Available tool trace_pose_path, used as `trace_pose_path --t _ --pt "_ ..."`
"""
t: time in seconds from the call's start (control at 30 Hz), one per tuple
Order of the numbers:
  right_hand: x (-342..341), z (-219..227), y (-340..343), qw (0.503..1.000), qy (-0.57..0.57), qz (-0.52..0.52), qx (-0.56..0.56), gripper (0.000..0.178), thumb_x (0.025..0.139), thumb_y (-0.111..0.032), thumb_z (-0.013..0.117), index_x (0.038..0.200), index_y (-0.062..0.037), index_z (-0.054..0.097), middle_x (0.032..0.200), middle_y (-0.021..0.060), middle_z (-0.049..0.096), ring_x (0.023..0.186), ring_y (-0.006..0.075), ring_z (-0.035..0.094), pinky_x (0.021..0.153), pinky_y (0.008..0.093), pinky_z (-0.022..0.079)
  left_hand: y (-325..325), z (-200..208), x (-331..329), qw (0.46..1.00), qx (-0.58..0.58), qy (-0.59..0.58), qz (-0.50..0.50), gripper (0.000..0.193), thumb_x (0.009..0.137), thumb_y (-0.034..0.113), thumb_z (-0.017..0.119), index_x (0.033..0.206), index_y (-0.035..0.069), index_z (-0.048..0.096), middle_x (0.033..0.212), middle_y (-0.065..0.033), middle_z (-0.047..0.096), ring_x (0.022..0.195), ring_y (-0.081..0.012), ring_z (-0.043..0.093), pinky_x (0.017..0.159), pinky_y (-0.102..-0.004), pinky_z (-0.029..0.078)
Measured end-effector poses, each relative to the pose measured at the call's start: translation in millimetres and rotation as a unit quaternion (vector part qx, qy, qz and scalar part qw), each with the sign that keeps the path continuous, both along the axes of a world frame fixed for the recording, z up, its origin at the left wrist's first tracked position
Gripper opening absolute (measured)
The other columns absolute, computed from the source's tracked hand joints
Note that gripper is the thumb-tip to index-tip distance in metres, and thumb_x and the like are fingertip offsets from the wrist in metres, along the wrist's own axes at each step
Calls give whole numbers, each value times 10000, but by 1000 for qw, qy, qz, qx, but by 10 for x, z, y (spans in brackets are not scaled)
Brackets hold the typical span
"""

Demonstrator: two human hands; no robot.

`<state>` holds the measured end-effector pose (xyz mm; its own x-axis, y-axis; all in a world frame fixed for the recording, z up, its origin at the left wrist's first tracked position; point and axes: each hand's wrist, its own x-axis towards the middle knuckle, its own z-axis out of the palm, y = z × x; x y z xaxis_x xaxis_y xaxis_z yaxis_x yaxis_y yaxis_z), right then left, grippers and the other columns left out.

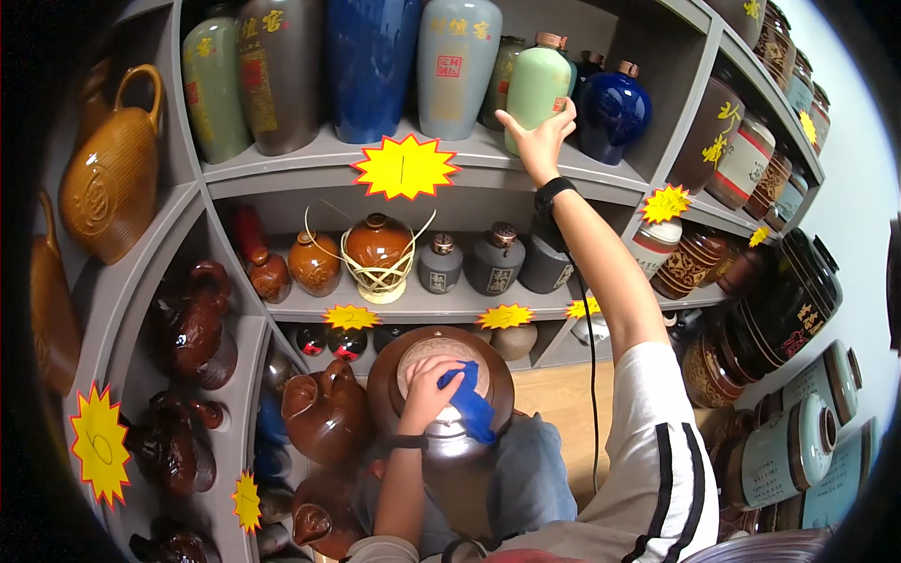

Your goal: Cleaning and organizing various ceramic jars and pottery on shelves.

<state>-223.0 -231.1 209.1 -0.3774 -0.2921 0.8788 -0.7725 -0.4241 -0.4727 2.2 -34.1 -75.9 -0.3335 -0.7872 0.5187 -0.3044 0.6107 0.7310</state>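
My right hand (542, 141) reaches up to the upper shelf and grips the lower part of a pale green bottle (539, 83), thumb on its left and fingers on its right. The bottle stands upright, with a copper-coloured cap. Below, my left hand (434, 387) holds a blue cloth (474, 408) on the round top of a big brown jar (502, 371) between my knees. The cloth hangs over the right part of that top. A glossy dark blue bottle (615, 113) is just right of my right hand.
Tall bottles, one of them blue (374, 70), line the grey upper shelf (291, 169). Beneath are small dark jars (495, 263) and a brown jar in a woven holder (377, 249). Brown pitchers (328, 413) crowd the left. A black cable (593, 394) hangs beside my right arm.
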Motion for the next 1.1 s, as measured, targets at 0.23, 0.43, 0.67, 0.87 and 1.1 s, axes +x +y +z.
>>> trace_pose_path --t 0.23,0.43,0.67,0.87,1.1 --pt "7 -32 14 996 5 43 74 1033 664 -205 720 1359 98 19 1250 331 230 1170 450 305 1025 487 296 18 6 27 1000 2 -1 3 165 799 208 661 935 121 694 1040 -20 648 1043 -195 562 931 -347 308" --pt "-102 -55 -48 997 49 43 42 1033 667 -190 763 1343 100 37 1247 335 228 1179 439 308 1029 471 307 16 -2 4 1000 -10 -9 2 166 798 207 664 939 125 694 1054 -16 645 1045 -202 557 933 -351 306" --pt "-170 24 2 992 60 62 93 1104 652 -335 838 1330 89 78 1276 335 260 1223 413 304 1032 434 317 6 -7 -9 1000 -2 -17 1 175 803 210 668 954 126 693 1058 -19 642 1047 -206 550 933 -355 304" --pt "-262 23 105 989 117 34 87 998 705 -394 787 1313 96 166 1254 311 300 1184 425 353 1016 448 337 2 -18 3 1000 -11 -18 7 175 803 209 669 956 127 692 1063 -19 640 1046 -206 549 932 -357 303" --pt "-929 200 229 955 60 -280 -74 855 669 -470 758 1210 63 367 1166 220 400 1128 380 370 956 473 310 10 -20 -8 1000 -7 -20 8 180 796 200 671 960 127 690 1065 -16 639 1043 -204 550 934 -357 304"
